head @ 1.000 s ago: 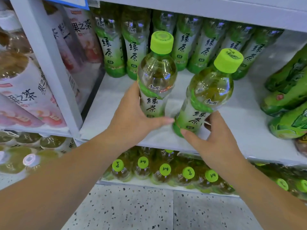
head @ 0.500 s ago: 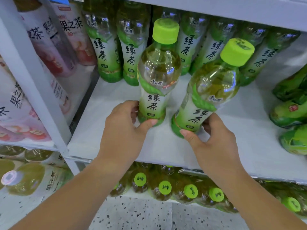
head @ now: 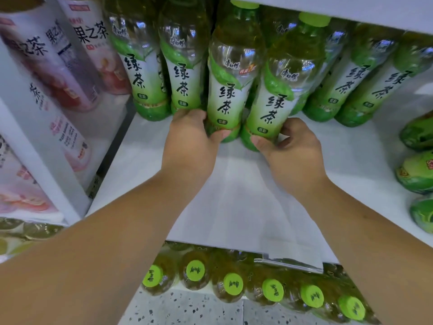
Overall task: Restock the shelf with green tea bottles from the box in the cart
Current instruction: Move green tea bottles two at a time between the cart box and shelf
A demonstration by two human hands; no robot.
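Two green tea bottles with lime caps stand side by side on the white shelf [head: 234,195], right in front of the back row of green tea bottles [head: 182,66]. My left hand [head: 189,141] grips the base of the left bottle [head: 228,90]. My right hand [head: 293,148] grips the base of the right bottle [head: 278,97], which leans slightly to the right. Both bottles sit deep in the shelf, almost touching the row behind. The box and the cart are out of view.
Pink-labelled fruit tea bottles [head: 77,55] fill the bay to the left, behind a white upright divider [head: 42,165]. Dark green bottles [head: 417,172] lie on their sides at the right. The lower shelf holds several green-capped bottles [head: 232,283]. Speckled floor [head: 187,310] below.
Both hands have pushed their bottles deeper into the shelf, up against the back row. My head has moved closer and lower, so the shelf above now cuts off the caps.
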